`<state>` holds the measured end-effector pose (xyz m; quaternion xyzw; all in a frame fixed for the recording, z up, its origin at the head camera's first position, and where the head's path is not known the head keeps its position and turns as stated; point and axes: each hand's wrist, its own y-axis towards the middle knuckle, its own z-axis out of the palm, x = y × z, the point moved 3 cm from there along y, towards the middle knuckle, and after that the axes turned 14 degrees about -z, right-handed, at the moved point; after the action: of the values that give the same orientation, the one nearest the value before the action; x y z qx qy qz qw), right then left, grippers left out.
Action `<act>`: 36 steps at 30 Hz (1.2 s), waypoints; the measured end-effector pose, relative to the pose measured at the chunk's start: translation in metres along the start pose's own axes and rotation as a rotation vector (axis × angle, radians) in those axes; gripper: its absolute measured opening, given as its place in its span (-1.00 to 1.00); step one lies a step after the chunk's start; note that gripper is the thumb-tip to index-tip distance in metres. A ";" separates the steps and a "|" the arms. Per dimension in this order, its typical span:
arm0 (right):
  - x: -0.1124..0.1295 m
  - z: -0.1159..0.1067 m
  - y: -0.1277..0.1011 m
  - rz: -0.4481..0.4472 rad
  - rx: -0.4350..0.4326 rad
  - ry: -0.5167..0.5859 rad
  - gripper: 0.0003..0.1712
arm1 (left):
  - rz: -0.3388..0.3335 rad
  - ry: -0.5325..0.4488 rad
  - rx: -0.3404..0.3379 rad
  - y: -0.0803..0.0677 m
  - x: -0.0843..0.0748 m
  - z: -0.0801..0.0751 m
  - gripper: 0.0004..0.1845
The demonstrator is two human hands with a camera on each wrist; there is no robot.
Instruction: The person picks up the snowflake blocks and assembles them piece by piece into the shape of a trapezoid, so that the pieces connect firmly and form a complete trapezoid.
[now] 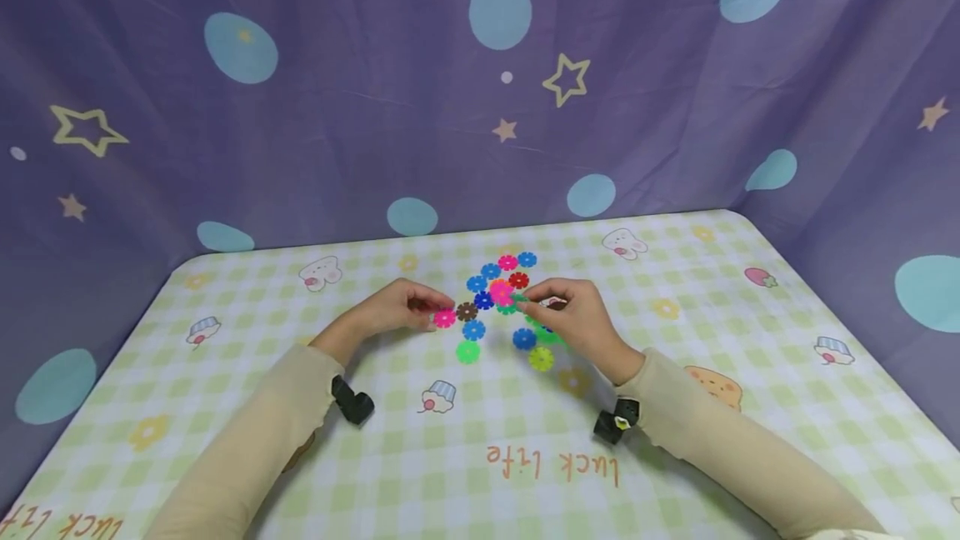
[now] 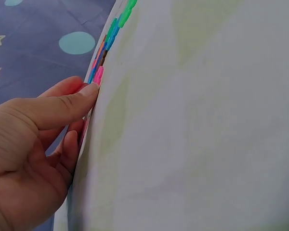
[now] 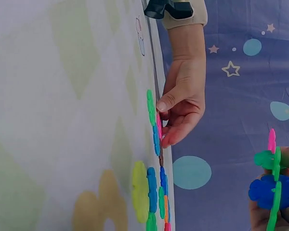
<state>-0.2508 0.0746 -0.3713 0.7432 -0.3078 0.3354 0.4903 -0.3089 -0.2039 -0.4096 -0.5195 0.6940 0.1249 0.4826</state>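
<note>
Notched plastic snowflake discs lie on the checked tablecloth. At the left end of the row, my left hand (image 1: pixel 390 307) pinches the edge of a pink disc (image 1: pixel 445 318) between thumb and fingers, close to the cloth. Beside that sits a brown disc (image 1: pixel 467 312), with a blue disc (image 1: pixel 473 329) and a light green disc (image 1: pixel 468 352) in front. My right hand (image 1: pixel 576 317) grips a cluster of joined discs, raised above the cloth; a green disc (image 3: pixel 264 159), a blue disc (image 3: pixel 265 190) and a pink disc (image 3: pixel 272 139) show in it. The palm hides part of this cluster.
A yellow disc (image 1: pixel 542 358) and a blue disc (image 1: pixel 524 339) lie in front of the right hand. Farther back, a red disc (image 1: pixel 518 280) and several blue and pink discs run toward the back edge. A purple curtain (image 1: pixel 322 132) hangs behind the table.
</note>
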 end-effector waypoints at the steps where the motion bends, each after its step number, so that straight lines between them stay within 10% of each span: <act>1: 0.000 0.000 0.000 0.006 -0.001 0.007 -0.89 | 0.000 0.010 0.000 0.000 0.000 0.000 -0.59; 14: 0.031 0.000 0.004 0.064 0.013 0.066 -0.90 | -0.002 0.030 -0.024 0.003 -0.002 0.001 -0.63; 36: 0.012 -0.001 0.005 0.034 -0.004 0.080 -0.91 | -0.049 0.110 -0.210 -0.004 -0.009 0.001 -0.76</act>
<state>-0.2478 0.0722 -0.3593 0.7227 -0.3014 0.3726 0.4980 -0.3043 -0.1996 -0.4019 -0.5901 0.6897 0.1565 0.3895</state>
